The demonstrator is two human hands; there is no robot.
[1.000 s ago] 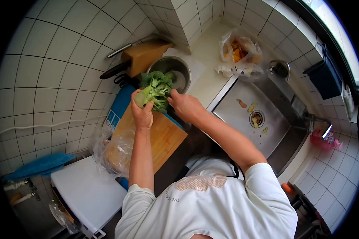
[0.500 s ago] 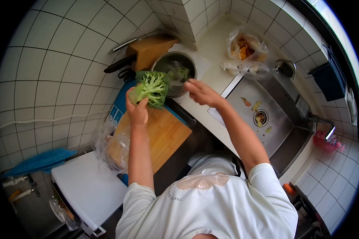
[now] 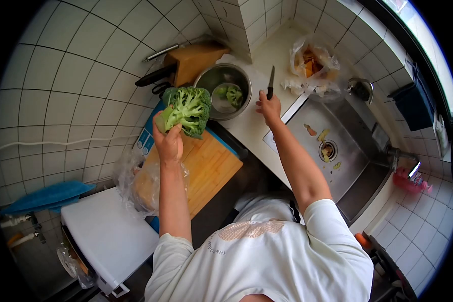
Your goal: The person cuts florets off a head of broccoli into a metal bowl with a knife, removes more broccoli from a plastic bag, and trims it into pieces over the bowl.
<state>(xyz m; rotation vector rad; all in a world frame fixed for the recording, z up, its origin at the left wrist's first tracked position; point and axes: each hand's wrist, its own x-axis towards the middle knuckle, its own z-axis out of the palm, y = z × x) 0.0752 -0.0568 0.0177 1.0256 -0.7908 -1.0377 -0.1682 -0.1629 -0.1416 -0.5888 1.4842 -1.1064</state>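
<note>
"So, where is the broccoli [image 3: 189,111]?"

"Up in the left hand [image 3: 170,146], above the upper end of the cutting board [image 3: 214,161], its florets facing the metal bowl [image 3: 211,78]. The fingers are closed round the stalk, thumb across the front."

"And the right hand [image 3: 270,108]?"

"Its fingers are gripping the handle of the small knife [image 3: 272,80], blade pointing away from the person. It's over the surface [image 3: 259,136], between the bowl and the sink [image 3: 355,146]."

"What stands in the way?"

"The bowl, mainly; it sits between broccoli and blade, with cut florets [image 3: 234,95] inside. Behind the broccoli are the wooden block [image 3: 201,58], a black knife handle [image 3: 156,75] and dark scissor handles [image 3: 161,88], close to the tiled wall [image 3: 100,65]. A crumpled clear bag [image 3: 148,186] covers the board's left part, near the left forearm."

"Anything on the other side?"

"An open bag of orange scraps [image 3: 312,63], beyond the sink's far corner. Peelings [image 3: 323,135] lie around the drain [image 3: 328,151]."

"How about edges and room?"

"The surface's front edge slants from the bowl down towards the sink, with a dark gap between it and the board. There's a bare strip of surface beside the bowl, under the right hand, and the board's right half is bare wood."
</note>
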